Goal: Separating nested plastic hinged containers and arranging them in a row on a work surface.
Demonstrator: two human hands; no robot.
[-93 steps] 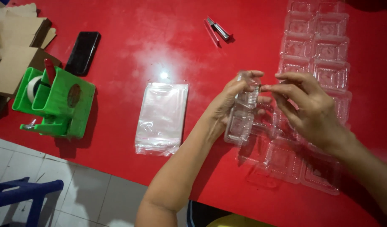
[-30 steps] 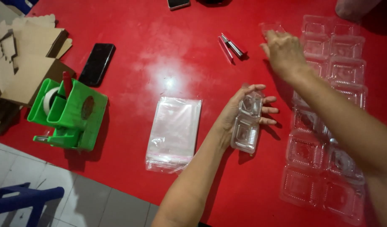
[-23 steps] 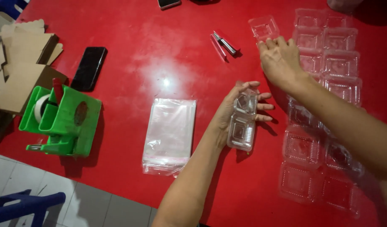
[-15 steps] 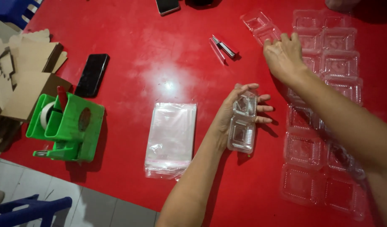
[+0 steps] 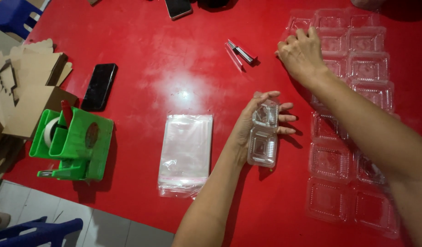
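1. Here, over a red bench (image 5: pixel 142 55), the left hand (image 5: pixel 254 121) cradles a clear plastic clamshell box (image 5: pixel 263 137) in its open palm, fingers spread beneath it and thumb hooked over the top edge; the box sits above the bench, just left of the rows of trays.
2. The right hand (image 5: pixel 302 55) reaches to the far side, fingers curled down onto the clear plastic trays (image 5: pixel 366 68) laid out in rows along the right of the bench; whether it has pinched one or merely presses on it cannot be told.
3. A stack of clear cellophane bags (image 5: pixel 185 153) lies flat just left of the left forearm. A slim metal tool (image 5: pixel 240 51) rests near the right hand, apart from it.
4. Farther left stand a green tape dispenser (image 5: pixel 76 144), a black phone (image 5: pixel 99 87) and a heap of brown cardboard pieces (image 5: pixel 23 91); a second phone (image 5: pixel 178 7) sits at the top edge.
5. Risk, as judged: the clamshell is held loosely on an open palm, so a tilt of the wrist could let it slide off.
6. The trays are thin, glossy and close together; a lift of one could drag or flip its neighbour and break up the rows.
7. The extended right forearm crosses above the nearer trays and could brush them if lowered.
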